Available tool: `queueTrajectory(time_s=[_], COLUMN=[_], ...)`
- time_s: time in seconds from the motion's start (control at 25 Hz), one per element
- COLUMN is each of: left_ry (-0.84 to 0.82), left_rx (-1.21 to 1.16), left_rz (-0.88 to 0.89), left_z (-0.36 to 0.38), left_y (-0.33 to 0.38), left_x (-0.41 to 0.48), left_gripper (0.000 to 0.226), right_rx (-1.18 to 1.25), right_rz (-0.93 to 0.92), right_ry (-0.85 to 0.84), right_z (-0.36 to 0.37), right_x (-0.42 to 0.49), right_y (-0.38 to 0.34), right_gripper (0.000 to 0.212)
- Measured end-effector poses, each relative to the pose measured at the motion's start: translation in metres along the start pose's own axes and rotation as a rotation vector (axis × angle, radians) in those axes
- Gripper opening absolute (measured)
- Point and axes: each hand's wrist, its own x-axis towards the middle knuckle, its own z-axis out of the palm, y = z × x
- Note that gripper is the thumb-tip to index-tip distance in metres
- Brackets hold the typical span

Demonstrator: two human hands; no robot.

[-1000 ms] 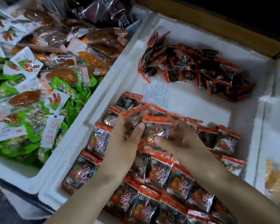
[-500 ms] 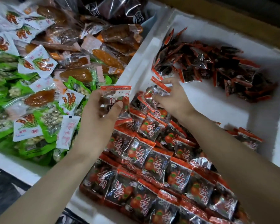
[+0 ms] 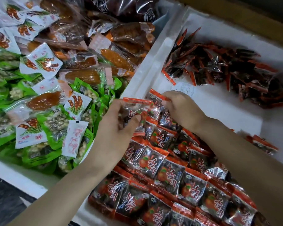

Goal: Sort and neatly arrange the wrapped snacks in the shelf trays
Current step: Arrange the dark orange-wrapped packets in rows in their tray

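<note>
A white foam tray [image 3: 147, 62] holds rows of red-edged snack packets [image 3: 167, 168] with red characters, lined up towards the near side. My left hand [image 3: 116, 128] grips a small stack of the same red packets [image 3: 134, 108] just above the tray's left rim. My right hand [image 3: 181, 108] pinches one red packet [image 3: 157, 98] at the far end of the rows, close to the tray's left wall. A loose heap of dark, red-edged packets [image 3: 227, 70] lies in the far part of the tray. A few stray packets [image 3: 265, 144] sit at the right.
A second white tray [image 3: 15, 173] on the left is full of green, white and orange-brown snack packets [image 3: 55, 87]. Dark bags [image 3: 121, 7] lie behind them. A paper slip [image 3: 185, 87] lies on the bare foam bottom between heap and rows.
My left hand has moved right, bringing its packets beside the right hand. The right hand stays at the far end of the rows and now pinches a packet there.
</note>
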Motion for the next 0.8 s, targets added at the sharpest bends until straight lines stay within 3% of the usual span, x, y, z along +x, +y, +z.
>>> queueTrajectory(time_s=[0.08, 0.24, 0.44, 0.56, 0.64, 0.72, 0.8], left_ry=[-0.006, 0.030, 0.008, -0.020, -0.057, -0.124, -0.173], left_rx=[-0.021, -0.008, -0.008, -0.035, -0.037, -0.002, 0.013], left_rz=[-0.001, -0.013, -0.050, -0.091, -0.092, -0.062, -0.044], left_z=[0.002, 0.006, 0.013, 0.018, 0.020, 0.020, 0.019], left_y=[0.001, 0.003, 0.007, 0.005, 0.003, 0.001, 0.003], left_x=[0.003, 0.010, 0.014, 0.015, 0.015, 0.016, 0.017], left_gripper=[0.015, 0.024, 0.021, 0.023, 0.025, 0.034, 0.052], right_rx=[0.069, -0.014, 0.173, 0.130, 0.249, 0.481, 0.416], right_rz=[-0.016, -0.126, 0.006, -0.003, 0.000, -0.014, -0.061], right_ry=[0.057, 0.132, 0.231, 0.258, 0.293, 0.178, 0.039], right_z=[0.005, 0.017, 0.006, 0.002, -0.006, -0.019, -0.031], right_x=[0.001, -0.001, 0.007, 0.001, -0.013, -0.033, -0.053], right_y=[-0.001, 0.000, 0.006, -0.001, -0.012, -0.024, -0.029], right_gripper=[0.027, 0.029, 0.018, 0.021, 0.024, 0.024, 0.019])
